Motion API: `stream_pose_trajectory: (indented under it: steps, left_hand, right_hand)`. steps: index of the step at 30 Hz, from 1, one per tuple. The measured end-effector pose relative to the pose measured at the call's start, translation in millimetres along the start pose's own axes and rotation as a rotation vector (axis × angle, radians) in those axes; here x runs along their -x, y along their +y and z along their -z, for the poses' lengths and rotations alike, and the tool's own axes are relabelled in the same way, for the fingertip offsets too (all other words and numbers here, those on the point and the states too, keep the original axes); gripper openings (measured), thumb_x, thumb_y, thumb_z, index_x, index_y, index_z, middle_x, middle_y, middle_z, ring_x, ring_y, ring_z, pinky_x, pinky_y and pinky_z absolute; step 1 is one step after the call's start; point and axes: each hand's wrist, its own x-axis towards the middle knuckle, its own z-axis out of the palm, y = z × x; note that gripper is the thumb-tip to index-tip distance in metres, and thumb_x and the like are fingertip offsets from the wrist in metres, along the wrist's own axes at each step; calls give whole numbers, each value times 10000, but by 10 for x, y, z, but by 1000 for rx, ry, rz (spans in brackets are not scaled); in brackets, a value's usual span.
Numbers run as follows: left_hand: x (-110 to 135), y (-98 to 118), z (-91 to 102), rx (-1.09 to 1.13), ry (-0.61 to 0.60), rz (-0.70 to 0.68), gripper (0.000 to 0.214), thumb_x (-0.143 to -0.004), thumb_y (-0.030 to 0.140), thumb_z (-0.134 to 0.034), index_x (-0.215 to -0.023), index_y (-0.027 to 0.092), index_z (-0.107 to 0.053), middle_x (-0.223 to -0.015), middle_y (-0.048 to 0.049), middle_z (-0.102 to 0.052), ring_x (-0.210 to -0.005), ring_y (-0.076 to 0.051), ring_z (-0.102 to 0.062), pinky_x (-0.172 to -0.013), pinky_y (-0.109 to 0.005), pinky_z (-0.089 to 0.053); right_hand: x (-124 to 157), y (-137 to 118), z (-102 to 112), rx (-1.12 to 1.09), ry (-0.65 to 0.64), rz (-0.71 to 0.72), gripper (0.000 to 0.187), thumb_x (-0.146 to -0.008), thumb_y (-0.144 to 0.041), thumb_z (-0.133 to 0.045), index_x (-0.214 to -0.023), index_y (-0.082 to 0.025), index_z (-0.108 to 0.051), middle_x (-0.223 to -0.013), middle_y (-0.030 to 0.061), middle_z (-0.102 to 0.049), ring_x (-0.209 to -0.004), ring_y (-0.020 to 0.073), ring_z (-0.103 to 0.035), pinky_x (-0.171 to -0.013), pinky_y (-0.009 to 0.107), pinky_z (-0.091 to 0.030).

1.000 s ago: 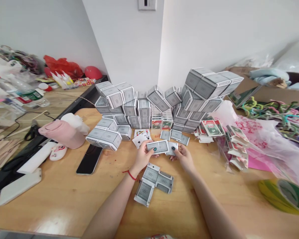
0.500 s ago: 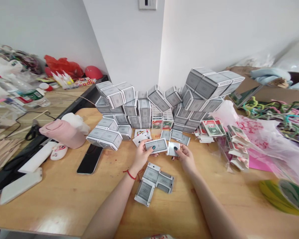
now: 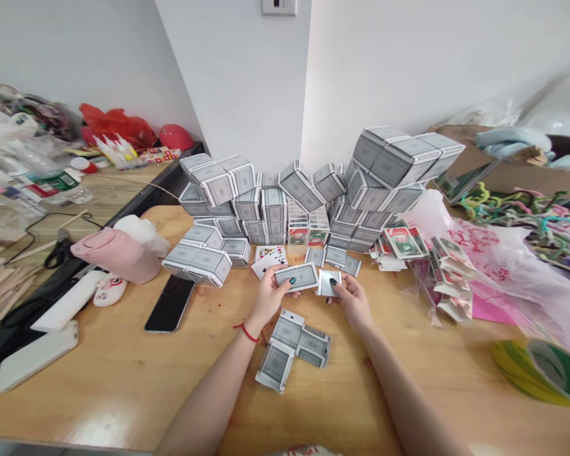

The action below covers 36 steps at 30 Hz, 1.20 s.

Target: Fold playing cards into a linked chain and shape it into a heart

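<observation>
My left hand pinches a grey-backed playing card, thumb on its patterned back; whether more than one card is there I cannot tell. Close beside it, my right hand grips a folded playing card, shorter in outline, with its thumb on top. Nearer me on the table lie several folded cards, touching or overlapping. Beyond my left hand are face-up cards, and a few grey-backed cards lie past my right hand. Behind them stand stacked boxes made of cards.
A phone and a pink roll lie left. On the right are green card packs, a plastic bag and yellow-green tape. A tall leaning card-box stack stands at the back right.
The whole view has shifted very slightly. Both hands keep the same cards in nearly the same place; nothing has been put down or picked up.
</observation>
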Motion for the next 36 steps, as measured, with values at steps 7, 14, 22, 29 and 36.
stream_pose_trajectory:
  steps: [7, 14, 22, 29, 36]
  left_hand:
    - [9, -1, -14, -18, 9, -17, 422, -688, 272, -620, -1046, 181, -417, -1007, -80, -575, -615, -139, -625, -547, -291, -553]
    - [13, -14, -20, -27, 18, -53, 407, -691, 274, -615, -1039, 183, -424, -1002, -74, -570, -642, -140, -620, -552, -289, -553]
    - [16, -5, -21, -43, 21, -71, 384, -694, 263, -613, -1023, 184, -432, -1001, -69, -559, -658, -143, -620, -556, -293, -550]
    - [19, -13, -24, -76, 24, -80, 382, -696, 277, -605, -1027, 186, -437, -945, -56, -567, -669, -145, -614, -549, -279, -541]
    - [30, -53, -7, -215, -143, -66, 326, -749, 275, -537, -1055, 193, -461, -908, -58, -584, -546, -106, -579, -432, -200, -446]
  right_hand:
    - [-8, 13, 2, 19, 8, -9, 347, -669, -441, -624, -872, -186, -503, -600, -10, -605, -394, 97, -495, -408, 240, -435]
    - [-4, -12, -9, 22, 23, 8, 338, -666, -436, -627, -856, -196, -485, -619, -7, -607, -423, 105, -510, -400, 233, -426]
    - [-6, -15, -27, 37, 34, 13, 333, -667, -425, -631, -844, -195, -467, -593, -23, -590, -396, 88, -488, -396, 224, -425]
    - [5, -30, -42, 58, 32, 11, 355, -656, -447, -631, -837, -198, -454, -591, -26, -580, -397, 92, -497, -390, 229, -431]
    - [41, -44, -97, 112, -3, 41, 353, -673, -438, -614, -889, -238, -418, -569, -69, -538, -386, 98, -511, -397, 229, -436]
